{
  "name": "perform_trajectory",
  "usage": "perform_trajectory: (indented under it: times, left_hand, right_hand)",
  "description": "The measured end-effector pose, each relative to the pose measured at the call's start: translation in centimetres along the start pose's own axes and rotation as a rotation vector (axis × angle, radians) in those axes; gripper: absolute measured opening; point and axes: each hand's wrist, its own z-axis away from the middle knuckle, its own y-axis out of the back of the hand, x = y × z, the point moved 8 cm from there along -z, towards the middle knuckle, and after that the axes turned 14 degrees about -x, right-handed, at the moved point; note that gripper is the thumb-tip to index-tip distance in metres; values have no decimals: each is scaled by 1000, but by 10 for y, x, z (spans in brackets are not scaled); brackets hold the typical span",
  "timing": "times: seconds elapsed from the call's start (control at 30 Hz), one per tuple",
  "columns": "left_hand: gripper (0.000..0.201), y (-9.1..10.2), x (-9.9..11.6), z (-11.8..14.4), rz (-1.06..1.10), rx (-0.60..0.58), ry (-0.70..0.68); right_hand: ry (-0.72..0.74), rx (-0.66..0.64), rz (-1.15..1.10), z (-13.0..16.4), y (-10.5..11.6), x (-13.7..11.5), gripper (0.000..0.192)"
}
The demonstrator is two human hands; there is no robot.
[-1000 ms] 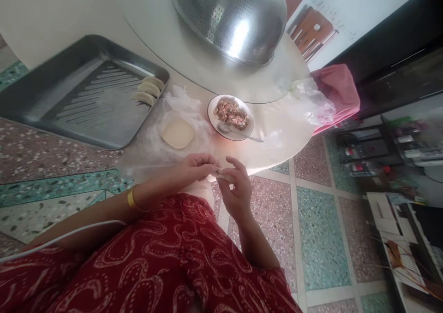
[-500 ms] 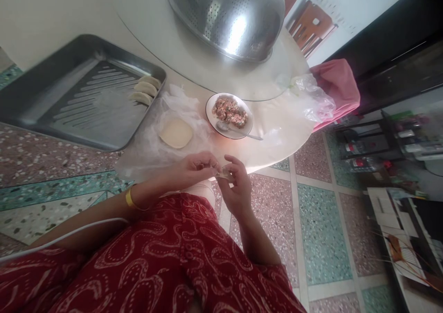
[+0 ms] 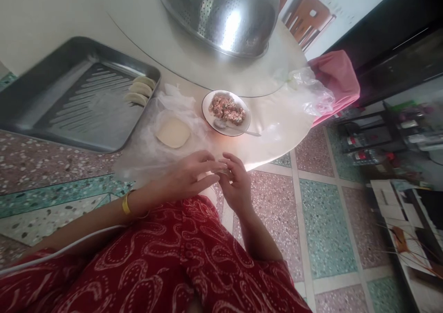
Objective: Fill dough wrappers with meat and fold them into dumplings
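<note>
Between my two hands, just off the table's near edge, is a pale dumpling (image 3: 224,170), mostly covered by fingers. My left hand (image 3: 194,172) reaches in from the left, with its thumb and fingers closing on the dumpling's edge. My right hand (image 3: 238,186) grips it from the other side, fingers curled. Beyond them, a stack of round dumpling wrappers (image 3: 173,132) lies on a crumpled plastic bag (image 3: 138,161). To its right, a white bowl (image 3: 205,108) holds minced filling (image 3: 226,108) and a metal spoon (image 3: 238,129).
A dark metal tray (image 3: 86,43) at the left has several folded dumplings (image 3: 140,89) along its right side. An upturned metal colander (image 3: 221,18) stands on the round glass top at the back. Clear plastic (image 3: 314,91) and a pink cloth-like item (image 3: 335,75) are at the right.
My left fingers have stretched out further over the dumpling, its thumb now lower and straighter. Both hands still hold the dumpling in about the same place. The view has shifted slightly.
</note>
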Motion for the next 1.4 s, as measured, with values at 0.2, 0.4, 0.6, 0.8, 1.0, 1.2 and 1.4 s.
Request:
perform_trajectory:
  times: [0.2,0.4,0.6,0.8,1.0,1.2,1.4]
  left_hand:
    - [25,3,0,8,-199,150,-28]
    - [13,6,1,10,-384,297,-42]
    - [6,9,1,5,-303,259,-3]
    - [6,13,3,4,-208,239,8]
    - [13,13,-2,5,-118,219,58]
    - [16,12,-9,6,45,184,136]
    - [17,1,-12,3,216,115,83]
  right_hand:
    - [-59,10,-118,-1,-1,9,18]
    - [-95,-13,-229,-1,-4,11,14]
    - [-57,-40,-184,-2,-5,7,14]
    - [4,-13,-88,-3,-1,-6,15]
    - [59,-22,-28,-2,-1,-16,20]
    - [-109,-130,-224,3,-8,1,35]
    - [-127,-277,-312,0,-14,-3,51]
